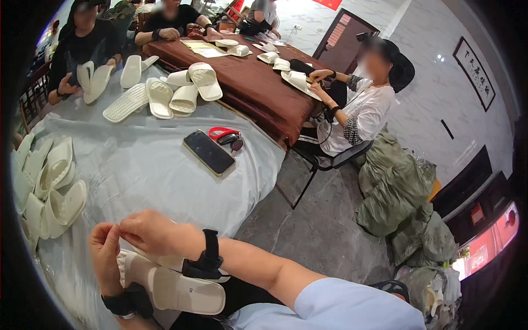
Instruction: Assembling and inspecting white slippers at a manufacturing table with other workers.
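My left hand (104,254) and my right hand (147,230) meet above the near edge of the covered table, their fingertips pinched close together. Whatever they pinch, if anything, is too small to make out. Just below them lies a cream slipper (190,292), sole toward me, partly covered by my left hand. Part of another pale slipper (175,262) shows behind it, under my right wrist. A pile of cream slippers (61,210) rests to the left of my hands.
A phone (209,152) and keys on a red strap (222,132) lie on the white sheet (137,165). More slippers (159,98) are heaped beyond. Several people sit around a brown-covered table (258,93). Filled green sacks (393,187) stand on the floor at right.
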`<state>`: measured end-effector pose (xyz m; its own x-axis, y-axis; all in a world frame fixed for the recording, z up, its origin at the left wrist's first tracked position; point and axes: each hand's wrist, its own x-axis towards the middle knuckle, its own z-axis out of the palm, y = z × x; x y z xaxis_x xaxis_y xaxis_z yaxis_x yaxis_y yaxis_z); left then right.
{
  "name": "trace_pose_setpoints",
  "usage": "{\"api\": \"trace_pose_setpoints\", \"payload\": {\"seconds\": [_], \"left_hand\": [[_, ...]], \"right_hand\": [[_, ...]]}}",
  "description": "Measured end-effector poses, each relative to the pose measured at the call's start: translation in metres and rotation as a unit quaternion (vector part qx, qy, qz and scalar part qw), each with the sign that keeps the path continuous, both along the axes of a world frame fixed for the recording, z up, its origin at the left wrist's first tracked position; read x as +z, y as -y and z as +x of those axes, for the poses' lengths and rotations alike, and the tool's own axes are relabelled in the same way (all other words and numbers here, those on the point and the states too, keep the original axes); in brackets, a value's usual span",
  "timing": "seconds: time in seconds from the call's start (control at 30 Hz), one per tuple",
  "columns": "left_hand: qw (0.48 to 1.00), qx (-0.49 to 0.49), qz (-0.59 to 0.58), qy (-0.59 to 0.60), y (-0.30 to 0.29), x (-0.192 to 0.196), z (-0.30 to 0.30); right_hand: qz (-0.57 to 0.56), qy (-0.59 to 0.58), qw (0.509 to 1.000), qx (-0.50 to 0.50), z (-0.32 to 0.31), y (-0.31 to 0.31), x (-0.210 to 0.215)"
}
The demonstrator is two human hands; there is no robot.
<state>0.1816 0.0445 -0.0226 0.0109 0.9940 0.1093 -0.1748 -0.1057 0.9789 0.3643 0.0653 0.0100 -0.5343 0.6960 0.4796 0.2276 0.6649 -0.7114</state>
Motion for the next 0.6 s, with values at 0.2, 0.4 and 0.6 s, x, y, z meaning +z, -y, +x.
{"api": "trace_pose_setpoints", "payload": {"seconds": [0.2,0.4,0.6], "left_hand": [[1.0,0.021,-0.016,-0.017,0.007,-0.003,-0.007],[0.998,0.004,-0.037,-0.05,0.01,-0.014,-0.022],[0.994,-0.063,-0.053,-0.071,0.014,0.001,-0.011]], "right_hand": [[-0.009,-0.054,0.998,-0.023,0.0,-0.002,-0.014],[-0.011,-0.078,0.996,-0.039,-0.001,-0.001,-0.019],[-0.054,-0.065,0.996,-0.033,-0.001,0.0,-0.02]]}}
